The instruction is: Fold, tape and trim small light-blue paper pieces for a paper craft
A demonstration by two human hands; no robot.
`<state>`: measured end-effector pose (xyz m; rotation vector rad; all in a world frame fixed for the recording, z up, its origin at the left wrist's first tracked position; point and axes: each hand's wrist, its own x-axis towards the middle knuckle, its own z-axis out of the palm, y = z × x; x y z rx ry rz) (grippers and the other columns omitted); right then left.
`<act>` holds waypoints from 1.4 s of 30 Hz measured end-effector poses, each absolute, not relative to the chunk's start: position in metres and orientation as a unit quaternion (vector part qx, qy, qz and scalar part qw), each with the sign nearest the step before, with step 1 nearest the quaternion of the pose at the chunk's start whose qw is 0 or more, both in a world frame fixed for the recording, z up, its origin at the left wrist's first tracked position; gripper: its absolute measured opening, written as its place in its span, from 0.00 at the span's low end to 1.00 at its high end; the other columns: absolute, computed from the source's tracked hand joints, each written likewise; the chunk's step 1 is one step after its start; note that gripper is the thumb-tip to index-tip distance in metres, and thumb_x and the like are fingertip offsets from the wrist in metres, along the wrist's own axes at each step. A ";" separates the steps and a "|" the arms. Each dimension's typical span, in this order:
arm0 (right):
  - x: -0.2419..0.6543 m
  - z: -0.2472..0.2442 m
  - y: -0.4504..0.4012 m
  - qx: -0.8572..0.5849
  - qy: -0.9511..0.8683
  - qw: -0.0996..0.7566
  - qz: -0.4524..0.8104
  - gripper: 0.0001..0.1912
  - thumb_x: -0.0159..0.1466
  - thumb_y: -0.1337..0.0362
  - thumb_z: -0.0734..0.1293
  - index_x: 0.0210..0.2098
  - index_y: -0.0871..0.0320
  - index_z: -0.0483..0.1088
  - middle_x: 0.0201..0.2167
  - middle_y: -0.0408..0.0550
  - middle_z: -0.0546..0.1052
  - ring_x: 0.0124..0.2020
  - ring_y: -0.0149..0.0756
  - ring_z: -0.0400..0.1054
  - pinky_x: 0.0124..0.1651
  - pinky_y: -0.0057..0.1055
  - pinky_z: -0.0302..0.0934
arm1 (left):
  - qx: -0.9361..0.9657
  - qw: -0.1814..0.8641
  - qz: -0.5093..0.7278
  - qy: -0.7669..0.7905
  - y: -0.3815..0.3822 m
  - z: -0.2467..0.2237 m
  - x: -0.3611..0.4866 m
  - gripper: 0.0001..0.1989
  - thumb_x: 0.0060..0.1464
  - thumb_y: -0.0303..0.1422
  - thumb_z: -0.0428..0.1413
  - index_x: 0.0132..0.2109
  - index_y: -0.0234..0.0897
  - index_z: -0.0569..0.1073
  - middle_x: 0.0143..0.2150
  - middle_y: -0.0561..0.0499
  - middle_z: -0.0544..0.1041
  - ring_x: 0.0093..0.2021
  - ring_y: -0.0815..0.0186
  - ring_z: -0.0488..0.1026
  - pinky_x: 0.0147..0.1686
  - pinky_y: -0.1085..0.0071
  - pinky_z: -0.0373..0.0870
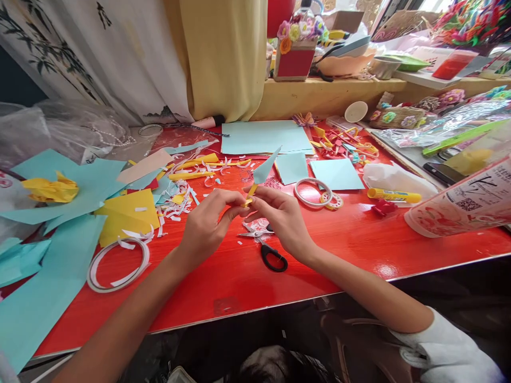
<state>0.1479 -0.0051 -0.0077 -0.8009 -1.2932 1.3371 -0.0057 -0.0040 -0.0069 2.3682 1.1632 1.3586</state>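
Above the middle of the red table, my left hand (pixel 213 215) and my right hand (pixel 281 215) meet at the fingertips. Both pinch a small yellow paper strip (pixel 252 190); one end sticks up past the right fingers, and a folded bit shows between the thumbs. Just below the hands lie open scissors (pixel 273 258) with black handles, partly hidden by my right hand. Beyond the fingers is a pointed light-blue paper piece (pixel 266 167). A roll of double-sided tape (pixel 313 192) rests to the right of my right hand.
Another tape roll (pixel 92 271), yellow paper (pixel 131 215) and blue sheets (pixel 59 287) cover the left side. Paper scraps (pixel 178 199) lie behind my left hand. On the right stand a large plastic cup (pixel 459 207) and a yellow glue tube (pixel 394 195). Folded red and yellow strips (pixel 343 143) lie farther back.
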 end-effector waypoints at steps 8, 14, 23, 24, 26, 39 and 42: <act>0.149 -0.006 -0.004 -0.333 -0.562 0.519 0.552 0.11 0.60 0.62 0.60 0.40 0.60 0.70 0.33 0.47 0.73 0.33 0.30 0.69 0.33 0.28 0.68 | 0.808 0.074 0.430 0.396 -0.003 -0.001 -0.009 0.06 0.53 0.28 0.52 0.39 0.42 0.70 0.34 0.54 0.74 0.34 0.68 0.71 0.35 0.74 0.64; 0.150 -0.011 0.000 -0.328 -0.568 0.531 0.536 0.11 0.60 0.63 0.61 0.40 0.58 0.71 0.29 0.44 0.72 0.29 0.28 0.68 0.33 0.27 0.68 | 0.824 0.068 0.414 0.381 0.000 0.001 -0.010 0.05 0.52 0.30 0.53 0.38 0.41 0.70 0.35 0.52 0.74 0.37 0.66 0.70 0.40 0.70 0.64; 0.150 -0.009 0.000 -0.332 -0.593 0.499 0.538 0.12 0.61 0.61 0.60 0.39 0.59 0.71 0.26 0.43 0.71 0.27 0.27 0.68 0.34 0.28 0.67 | 0.780 0.141 0.448 0.414 -0.004 -0.002 -0.006 0.08 0.50 0.30 0.55 0.39 0.40 0.66 0.34 0.53 0.72 0.37 0.67 0.71 0.40 0.70 0.66; 0.150 -0.008 0.000 -0.333 -0.593 0.496 0.540 0.12 0.61 0.61 0.60 0.39 0.60 0.71 0.25 0.43 0.71 0.27 0.27 0.68 0.34 0.27 0.67 | 0.768 0.162 0.462 0.412 -0.005 -0.003 -0.005 0.09 0.49 0.29 0.55 0.39 0.40 0.65 0.35 0.54 0.71 0.37 0.68 0.71 0.40 0.71 0.67; 0.150 -0.007 -0.001 -0.335 -0.593 0.491 0.543 0.12 0.61 0.61 0.60 0.37 0.60 0.71 0.24 0.43 0.70 0.27 0.27 0.68 0.34 0.27 0.66 | 0.754 0.187 0.479 0.409 -0.005 -0.002 -0.004 0.12 0.49 0.28 0.55 0.41 0.41 0.63 0.35 0.54 0.70 0.37 0.69 0.71 0.40 0.71 0.67; 0.151 -0.011 0.001 -0.350 -0.608 0.504 0.505 0.12 0.61 0.60 0.60 0.40 0.56 0.72 0.31 0.43 0.71 0.29 0.28 0.70 0.35 0.28 0.68 | 0.847 0.035 0.391 0.358 0.004 -0.001 -0.010 0.05 0.52 0.29 0.53 0.39 0.40 0.69 0.36 0.50 0.70 0.38 0.64 0.67 0.41 0.68 0.63; 0.152 -0.013 0.002 -0.349 -0.624 0.493 0.496 0.12 0.61 0.60 0.61 0.38 0.57 0.72 0.33 0.44 0.71 0.29 0.28 0.70 0.34 0.28 0.68 | 0.860 0.018 0.371 0.350 0.005 -0.003 -0.010 0.05 0.53 0.28 0.52 0.39 0.39 0.68 0.36 0.49 0.69 0.38 0.65 0.67 0.40 0.68 0.63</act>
